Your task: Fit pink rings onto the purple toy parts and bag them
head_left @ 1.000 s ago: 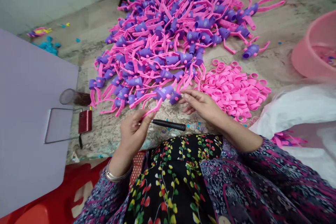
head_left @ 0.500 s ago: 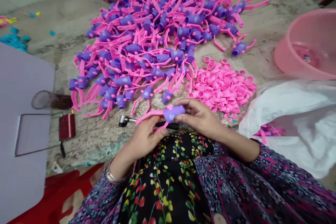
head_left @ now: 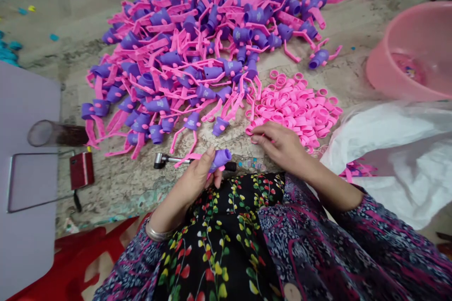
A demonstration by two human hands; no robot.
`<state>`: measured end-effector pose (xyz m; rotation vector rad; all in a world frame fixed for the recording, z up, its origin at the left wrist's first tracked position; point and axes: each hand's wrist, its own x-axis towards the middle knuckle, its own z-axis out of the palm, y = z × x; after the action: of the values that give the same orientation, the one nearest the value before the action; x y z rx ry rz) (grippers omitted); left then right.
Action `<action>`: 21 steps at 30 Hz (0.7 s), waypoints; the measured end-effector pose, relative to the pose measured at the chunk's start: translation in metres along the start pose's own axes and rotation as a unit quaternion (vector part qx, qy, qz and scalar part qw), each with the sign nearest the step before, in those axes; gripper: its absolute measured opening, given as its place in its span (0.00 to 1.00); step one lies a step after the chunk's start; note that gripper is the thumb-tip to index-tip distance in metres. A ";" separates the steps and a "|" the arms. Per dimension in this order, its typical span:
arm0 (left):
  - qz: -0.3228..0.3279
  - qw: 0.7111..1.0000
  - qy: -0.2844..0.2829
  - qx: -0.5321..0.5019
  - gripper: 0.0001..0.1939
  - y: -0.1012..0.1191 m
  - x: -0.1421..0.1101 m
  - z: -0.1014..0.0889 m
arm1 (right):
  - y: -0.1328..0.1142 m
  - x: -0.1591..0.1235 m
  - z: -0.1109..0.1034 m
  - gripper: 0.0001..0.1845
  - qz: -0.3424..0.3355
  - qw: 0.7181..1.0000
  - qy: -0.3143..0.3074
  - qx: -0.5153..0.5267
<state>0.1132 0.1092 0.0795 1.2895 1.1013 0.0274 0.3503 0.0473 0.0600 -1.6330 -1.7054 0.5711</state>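
My left hand point(head_left: 192, 181) is shut on a purple plastic sleeve with pink arms point(head_left: 221, 160), holding it upright above my lap. A metal-headed, black-handled tool point(head_left: 165, 160) lies on the floor just beyond that hand. My right hand point(head_left: 278, 143) rests its fingertips at the edge of a pile of pink plastic rings point(head_left: 293, 108). I cannot see a ring held in those fingers. A large heap of similar purple and pink pieces point(head_left: 180, 51) spreads across the floor ahead.
A pink plastic basin point(head_left: 409, 56) stands at the right, above a white plastic sheet point(head_left: 395, 164). On the left are a lilac board point(head_left: 28, 150), a clear cylinder point(head_left: 52, 133) and a red case point(head_left: 82, 170). A red stool point(head_left: 84, 254) shows at bottom left.
My right hand has let go of the purple piece and moved right to the pink rings. My left hand now holds the piece alone, upright. The view has shifted slightly.
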 end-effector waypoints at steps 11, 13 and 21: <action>0.016 1.000 0.011 -0.021 0.35 0.008 0.010 0.006 | 0.023 0.020 0.021 0.17 -0.023 0.937 0.014 -0.349; 0.028 0.999 0.017 -0.039 0.30 0.012 0.009 0.006 | 0.026 0.022 0.022 0.17 -0.032 0.938 0.020 -0.344; 0.002 0.991 0.057 -0.119 0.20 0.025 0.019 0.017 | 0.022 0.018 0.017 0.17 -0.036 0.969 0.039 -0.240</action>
<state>0.1476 0.1156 0.0844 1.0855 1.1559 0.2329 0.3530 0.0696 0.0362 -1.8781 -1.9353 0.0515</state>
